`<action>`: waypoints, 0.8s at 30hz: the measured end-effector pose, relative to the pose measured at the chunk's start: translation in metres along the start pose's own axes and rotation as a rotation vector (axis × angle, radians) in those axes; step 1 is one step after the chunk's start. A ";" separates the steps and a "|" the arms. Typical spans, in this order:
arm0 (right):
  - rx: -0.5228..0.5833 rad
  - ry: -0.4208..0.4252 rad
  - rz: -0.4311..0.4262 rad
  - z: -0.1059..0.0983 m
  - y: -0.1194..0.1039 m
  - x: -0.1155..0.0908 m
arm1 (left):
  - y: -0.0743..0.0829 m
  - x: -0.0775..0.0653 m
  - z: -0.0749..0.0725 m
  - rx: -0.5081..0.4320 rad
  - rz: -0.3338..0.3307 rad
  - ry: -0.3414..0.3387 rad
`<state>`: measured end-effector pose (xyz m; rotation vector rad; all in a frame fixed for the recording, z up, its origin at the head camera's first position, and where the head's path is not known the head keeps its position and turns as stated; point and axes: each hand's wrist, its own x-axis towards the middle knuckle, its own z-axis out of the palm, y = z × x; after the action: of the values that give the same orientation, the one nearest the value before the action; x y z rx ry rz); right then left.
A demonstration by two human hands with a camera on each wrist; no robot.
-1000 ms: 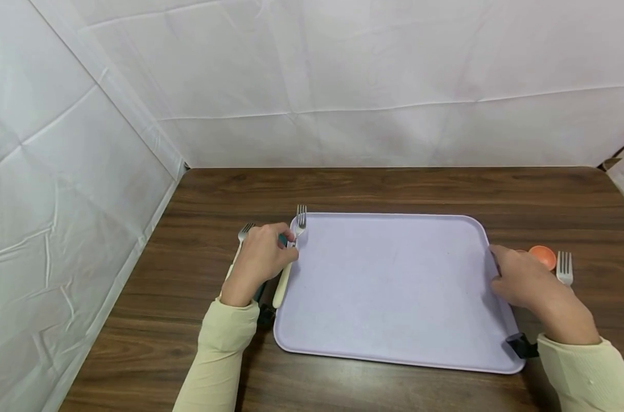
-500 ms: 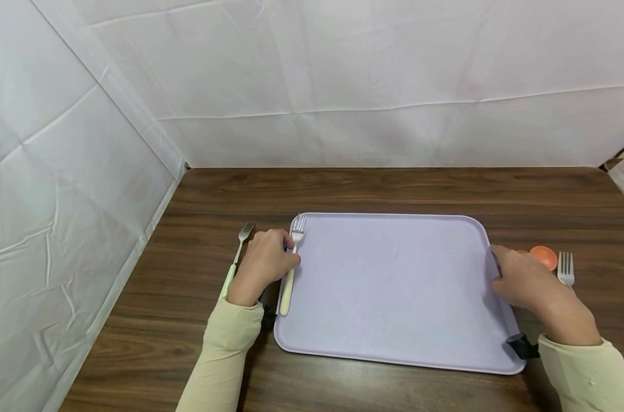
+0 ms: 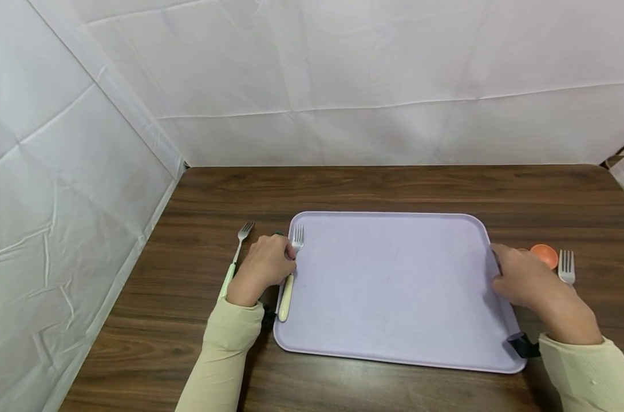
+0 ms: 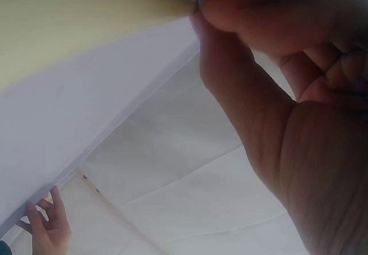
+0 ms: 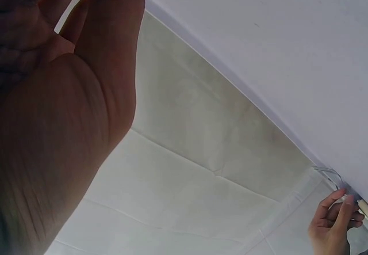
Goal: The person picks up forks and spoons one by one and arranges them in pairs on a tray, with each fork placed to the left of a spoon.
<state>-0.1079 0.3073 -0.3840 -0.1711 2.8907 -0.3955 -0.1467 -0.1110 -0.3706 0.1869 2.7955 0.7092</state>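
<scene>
My left hand (image 3: pixel 263 266) pinches a fork (image 3: pixel 286 300) near the middle, between thumb and fingertips. This fork has a cream handle and metal tines, and it lies along the left inner edge of a lavender tray (image 3: pixel 389 286). Its handle (image 4: pixel 86 25) is large and blurred in the left wrist view. My right hand (image 3: pixel 530 283) is at the tray's right rim, fingertips and thumb touching it. A second fork (image 3: pixel 228 280), pale green in the handle, lies on the table left of my left hand. A sliver of something dark green (image 3: pixel 278 233) shows behind that hand.
A third fork (image 3: pixel 567 266) and a round orange thing (image 3: pixel 544 256), like a small bowl or spoon head, are partly hidden past my right hand. The brown wooden table (image 3: pixel 394 189) meets a white sheet (image 3: pixel 368 68) at the back and left.
The fork in my left hand has come toward me and down onto the tray's left edge; its tines stuck out past the rim before. My right hand and the tray stay put.
</scene>
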 end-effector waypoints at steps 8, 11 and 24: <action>0.007 -0.005 0.009 -0.001 0.000 0.000 | -0.001 -0.001 -0.002 0.044 0.040 0.010; 0.001 0.003 0.004 0.000 0.000 0.000 | -0.003 -0.002 -0.005 0.072 0.063 0.043; 0.001 -0.001 -0.020 -0.002 0.005 0.000 | -0.017 -0.007 -0.018 0.108 0.028 0.077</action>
<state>-0.1084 0.3130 -0.3838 -0.2003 2.8904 -0.3996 -0.1455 -0.1352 -0.3615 0.2233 2.9127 0.5837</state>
